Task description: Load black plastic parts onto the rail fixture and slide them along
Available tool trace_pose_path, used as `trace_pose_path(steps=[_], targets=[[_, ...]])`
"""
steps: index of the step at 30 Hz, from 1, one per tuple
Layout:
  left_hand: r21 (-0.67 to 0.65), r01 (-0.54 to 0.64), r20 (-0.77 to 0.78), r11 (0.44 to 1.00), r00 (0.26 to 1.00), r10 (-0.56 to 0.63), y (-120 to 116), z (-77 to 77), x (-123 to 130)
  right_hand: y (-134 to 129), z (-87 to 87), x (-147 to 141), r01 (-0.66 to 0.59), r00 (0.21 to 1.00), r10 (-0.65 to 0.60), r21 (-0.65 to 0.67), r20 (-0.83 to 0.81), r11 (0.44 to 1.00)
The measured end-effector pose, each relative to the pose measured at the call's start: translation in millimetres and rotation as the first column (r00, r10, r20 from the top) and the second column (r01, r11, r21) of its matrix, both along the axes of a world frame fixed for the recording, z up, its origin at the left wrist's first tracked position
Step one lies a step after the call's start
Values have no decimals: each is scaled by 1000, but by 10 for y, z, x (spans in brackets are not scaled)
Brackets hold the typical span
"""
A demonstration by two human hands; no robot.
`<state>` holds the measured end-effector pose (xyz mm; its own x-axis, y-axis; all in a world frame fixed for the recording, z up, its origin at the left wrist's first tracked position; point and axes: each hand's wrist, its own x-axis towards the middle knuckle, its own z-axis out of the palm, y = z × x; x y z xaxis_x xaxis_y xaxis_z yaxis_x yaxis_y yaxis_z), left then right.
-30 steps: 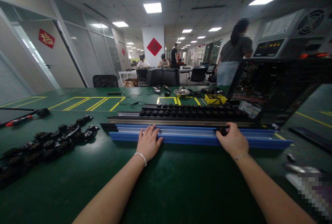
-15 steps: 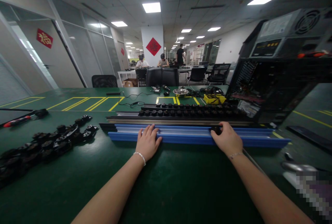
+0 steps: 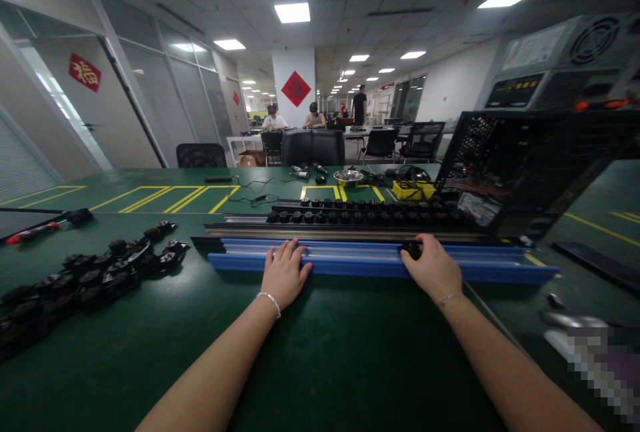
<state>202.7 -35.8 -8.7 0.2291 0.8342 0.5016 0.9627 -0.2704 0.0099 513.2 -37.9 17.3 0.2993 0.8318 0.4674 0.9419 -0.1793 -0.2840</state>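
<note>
A long blue channel rail (image 3: 360, 267) lies across the green table in front of me. On its left part rests my left hand (image 3: 285, 273), fingers spread over the near edge. Farther right, my right hand (image 3: 433, 267) pinches a small black part (image 3: 411, 248) between thumb and fingers, at the rail's groove. The fingers partly cover that part, so its exact kind does not show. Just behind the blue rail lie dark rails (image 3: 300, 231), one carrying a row of small black parts (image 3: 345, 217).
Many similar black parts (image 3: 115, 269) lie heaped at left, near a red-handled tool (image 3: 35, 233). An open computer case (image 3: 530, 172) stands at right. Behind are a metal bowl (image 3: 349, 178) and a yellow box (image 3: 413, 190). Other people (image 3: 314, 117) sit and stand far back.
My right hand and the black part have moved slightly left along the blue rail. My left hand stays in place. The standing person in the background has shifted right.
</note>
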Motion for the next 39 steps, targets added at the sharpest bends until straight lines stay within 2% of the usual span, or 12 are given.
trace_pose_path(steps=[39], targets=[[5,6,7,1000,1000,-6,3,10,5,20,-50,-177,-165,986,166,38,-32,986]])
